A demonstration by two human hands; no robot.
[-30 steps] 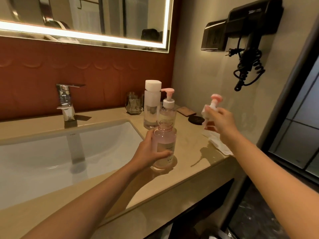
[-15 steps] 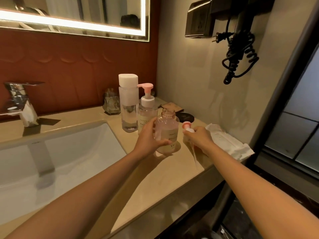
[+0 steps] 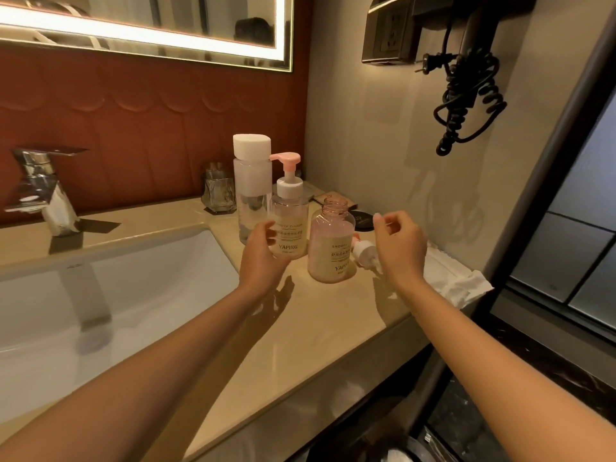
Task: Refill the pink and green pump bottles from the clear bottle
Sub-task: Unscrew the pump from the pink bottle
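**Fig.** L hand [image 3: 263, 258] wraps green bottle [image 3: 290, 228], its pump on. R hand [image 3: 400, 248] is loose and empty, over the loose pump [image 3: 361, 250] lying on the counter [image 3: 300, 328]. Pink bottle [image 3: 331, 248] stands open at green's 3 o'clock. Clear bottle [image 3: 251, 188], capped, is at its 10. Likely step: unscrew green's pump. Grip low on body, turn collar not nozzle, lift tube straight up.

Chrome faucet [image 3: 40, 191] at left above a white sink basin [image 3: 150, 295]; lit mirror [image 3: 166, 25] across the upper left. Glass tumbler [image 3: 218, 193] mid-frame. Coiled black cord [image 3: 466, 105] hangs upper right; perhaps a white cloth [image 3: 456, 281] lies right of centre.
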